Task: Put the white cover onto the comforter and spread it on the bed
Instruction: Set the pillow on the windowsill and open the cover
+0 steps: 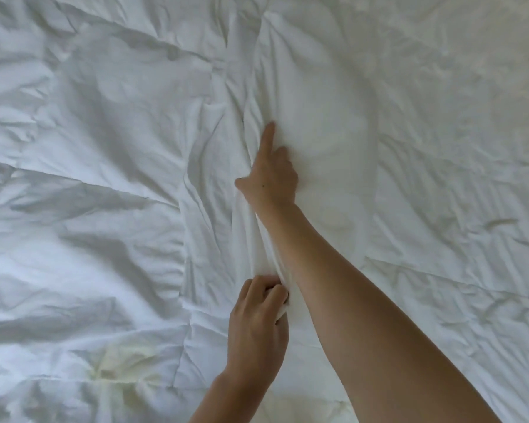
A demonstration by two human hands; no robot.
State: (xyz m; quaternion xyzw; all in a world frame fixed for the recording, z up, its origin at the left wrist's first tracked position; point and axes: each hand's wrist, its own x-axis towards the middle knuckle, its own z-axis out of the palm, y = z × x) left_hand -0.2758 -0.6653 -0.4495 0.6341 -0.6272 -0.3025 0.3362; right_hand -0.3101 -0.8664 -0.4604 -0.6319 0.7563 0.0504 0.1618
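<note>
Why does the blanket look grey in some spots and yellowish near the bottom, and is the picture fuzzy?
Head view: soft, even light with no glare; the grey patches are shadows in the folds of the white cover. A faint yellowish patch shows at lower left. The picture is slightly soft, and the left hand and right hand look slightly blurred.

A wrinkled white quilted comforter fills the view. On it lies a smoother white fabric cover, folded into a long panel. The right hand presses on it, index finger pointing away, the others curled. Near the right forearm, the left hand pinches a bunched ridge of cover between its fingers.
</note>
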